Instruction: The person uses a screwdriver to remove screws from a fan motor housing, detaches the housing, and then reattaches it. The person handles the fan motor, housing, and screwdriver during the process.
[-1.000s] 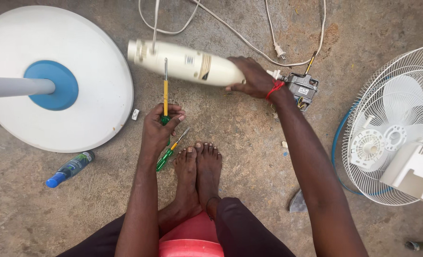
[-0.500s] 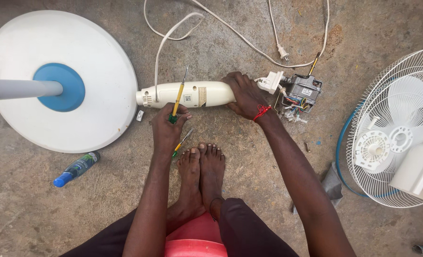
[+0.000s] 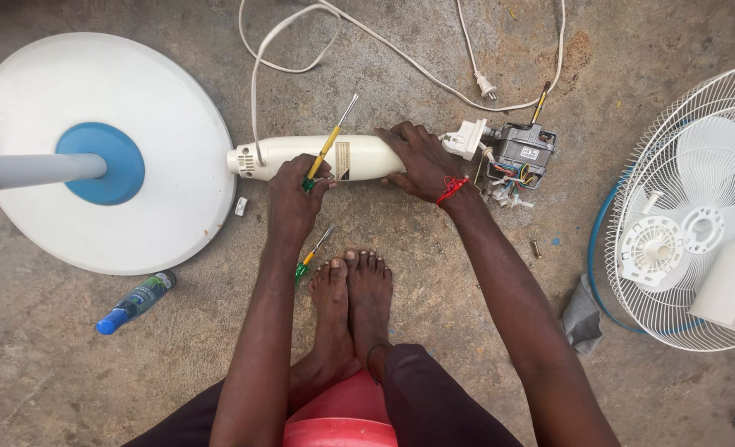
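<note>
My left hand (image 3: 294, 196) grips a screwdriver (image 3: 331, 142) with a yellow shaft and green handle, its metal tip pointing up and away over a cream fan neck housing (image 3: 301, 155). That housing lies flat on the concrete floor. My right hand (image 3: 421, 161), with a red thread on the wrist, presses down on the housing's right end. Just right of it sits the bare fan motor (image 3: 523, 153) with loose coloured wires. A second small green-handled screwdriver (image 3: 312, 253) lies by my bare feet (image 3: 352, 302).
A round white fan base (image 3: 144, 108) with a blue hub and grey pole is at left. White power cord and plug (image 3: 484, 84) loop at the top. A white fan grille (image 3: 698, 207) with a blade lies at right. A small blue bottle (image 3: 134, 302) and grey rag (image 3: 583, 316) lie nearby.
The cream housing has been brought down from a raised, tilted hold to lie flat on the floor. My left hand and screwdriver followed it, now resting against its middle.
</note>
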